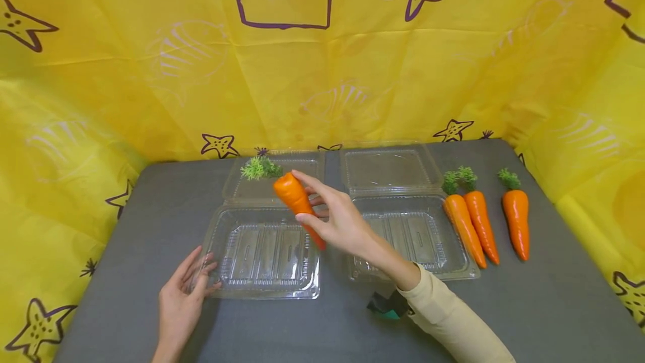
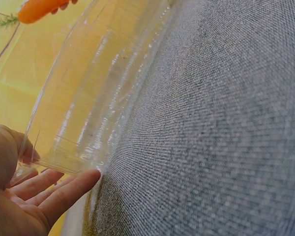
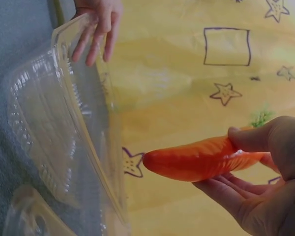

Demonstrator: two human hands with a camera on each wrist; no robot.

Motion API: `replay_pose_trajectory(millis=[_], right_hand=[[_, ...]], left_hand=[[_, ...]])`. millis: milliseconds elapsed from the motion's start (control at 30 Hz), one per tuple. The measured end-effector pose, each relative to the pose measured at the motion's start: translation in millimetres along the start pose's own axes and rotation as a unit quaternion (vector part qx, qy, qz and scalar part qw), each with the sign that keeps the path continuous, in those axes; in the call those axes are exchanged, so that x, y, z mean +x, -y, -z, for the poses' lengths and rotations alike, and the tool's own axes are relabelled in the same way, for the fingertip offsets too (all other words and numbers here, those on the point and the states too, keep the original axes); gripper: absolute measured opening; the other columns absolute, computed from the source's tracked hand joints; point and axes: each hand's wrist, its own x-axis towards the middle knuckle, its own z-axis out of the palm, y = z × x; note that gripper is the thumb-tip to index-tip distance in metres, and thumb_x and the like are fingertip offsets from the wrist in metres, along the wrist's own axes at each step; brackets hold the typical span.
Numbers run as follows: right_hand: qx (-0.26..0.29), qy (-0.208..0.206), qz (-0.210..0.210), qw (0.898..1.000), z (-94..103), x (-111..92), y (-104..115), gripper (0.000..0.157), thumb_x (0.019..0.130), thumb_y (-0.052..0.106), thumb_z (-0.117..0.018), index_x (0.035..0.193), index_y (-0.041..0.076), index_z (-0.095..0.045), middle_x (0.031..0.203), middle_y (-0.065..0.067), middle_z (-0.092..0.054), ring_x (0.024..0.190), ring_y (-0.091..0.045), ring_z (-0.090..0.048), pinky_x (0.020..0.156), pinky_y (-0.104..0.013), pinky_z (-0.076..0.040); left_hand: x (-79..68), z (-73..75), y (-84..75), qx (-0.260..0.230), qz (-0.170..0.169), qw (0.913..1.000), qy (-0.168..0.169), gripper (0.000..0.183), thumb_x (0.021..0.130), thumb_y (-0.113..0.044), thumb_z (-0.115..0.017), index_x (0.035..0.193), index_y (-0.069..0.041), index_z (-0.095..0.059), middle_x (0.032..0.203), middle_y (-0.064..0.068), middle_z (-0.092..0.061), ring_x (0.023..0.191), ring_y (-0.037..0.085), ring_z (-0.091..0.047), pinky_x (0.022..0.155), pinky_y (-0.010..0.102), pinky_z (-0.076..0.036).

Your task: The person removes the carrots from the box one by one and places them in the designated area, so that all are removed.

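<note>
In my right hand (image 1: 342, 223) I hold an orange carrot (image 1: 294, 195) with a green leafy top (image 1: 261, 167), thumb on one side and fingers on the other. It is raised over the right side of the left clear plastic container (image 1: 221, 245), its tip pointing down toward me. My left hand (image 1: 183, 287) is at that container's left side, near its front corner. In the left wrist view its extended fingers (image 2: 71, 194) lie against the clear wall by the rim. The container's tray shows no contents, and its lid (image 1: 237, 189) lies folded back behind it.
A second clear container (image 1: 428, 228) lies open to the right, its lid (image 1: 390, 167) folded back. Two carrots (image 1: 482, 220) lean together by its right edge; another carrot (image 1: 516, 223) lies farther right. A black and green item (image 1: 388, 306) is below my right wrist. Yellow patterned cloth (image 1: 282, 88) surrounds the grey table (image 1: 156, 206).
</note>
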Motion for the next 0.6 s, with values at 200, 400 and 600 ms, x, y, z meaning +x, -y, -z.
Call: replay_pose_trajectory(millis=[200, 400, 600], right_hand=[[-0.005, 0.0, -0.006, 1.0, 7.2, -4.5, 3.2, 0.073, 0.088, 0.006, -0.073, 0.151, 0.024, -0.039, 0.125, -0.012, -0.061, 0.101, -0.023, -0.065, 0.081, -0.029, -0.061], [-0.004, -0.009, -0.008, 1.0, 14.6, -5.4, 1.4, 0.073, 0.087, 0.006, -0.073, 0.15, 0.023, -0.04, 0.123, -0.013, -0.062, 0.099, -0.024, -0.067, 0.08, -0.028, -0.061], [-0.008, -0.02, -0.018, 1.0, 23.2, -6.1, -4.1, 0.074, 0.086, 0.004, -0.074, 0.15, 0.022, -0.041, 0.12, -0.014, -0.063, 0.097, -0.024, -0.068, 0.079, -0.03, -0.062]], left_hand=[[-0.3, 0.1, -0.2, -0.003, 0.0, 1.0, -0.002, 0.049, 0.095, 0.009, -0.051, 0.141, -0.007, -0.052, 0.12, 0.004, -0.068, 0.096, 0.0, -0.067, 0.067, 0.03, -0.062], [0.2, -0.2, -0.4, -0.004, 0.005, 1.0, -0.005, 0.05, 0.094, 0.01, -0.05, 0.141, -0.007, -0.051, 0.119, 0.005, -0.068, 0.096, 0.001, -0.067, 0.067, 0.03, -0.062], [0.2, -0.3, -0.7, -0.013, 0.011, 0.9998, -0.005, 0.05, 0.094, 0.011, -0.05, 0.141, -0.006, -0.051, 0.119, 0.004, -0.068, 0.097, 0.002, -0.068, 0.067, 0.03, -0.062]])
